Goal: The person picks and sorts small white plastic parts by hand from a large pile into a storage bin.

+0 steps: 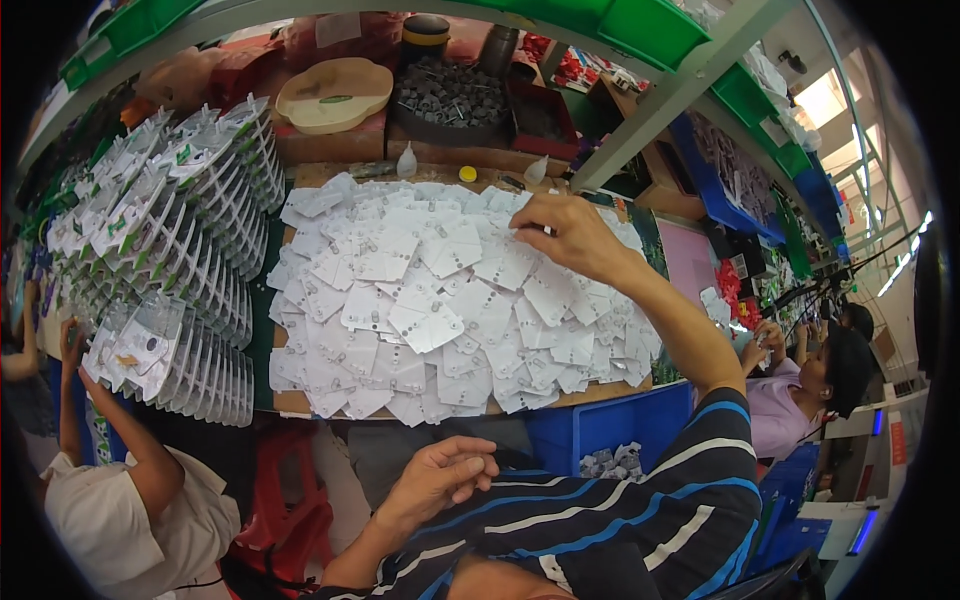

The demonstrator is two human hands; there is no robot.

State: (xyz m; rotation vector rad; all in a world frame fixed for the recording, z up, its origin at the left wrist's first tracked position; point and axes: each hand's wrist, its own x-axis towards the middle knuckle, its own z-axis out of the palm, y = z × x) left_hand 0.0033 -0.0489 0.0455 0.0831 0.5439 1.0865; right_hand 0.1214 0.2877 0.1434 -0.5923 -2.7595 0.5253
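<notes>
A wide, overlapping heap of white cards with small clear plastic pieces attached covers the table in front of me. My right hand is above its far right part, fingers bent and pinched together; whatever may be between the fingertips is too small to make out. Closer to my body, in front of the heap's near edge, is my left hand. Its fingers curl in against the thumb, and I cannot see what they hold, if anything.
Stacked clear-and-white plastic pieces rise at the left. Behind the heap are a cream tray, a bowl of small dark parts, white nozzle bottles and a yellow cap. A blue bin stands below. Co-workers sit on both sides.
</notes>
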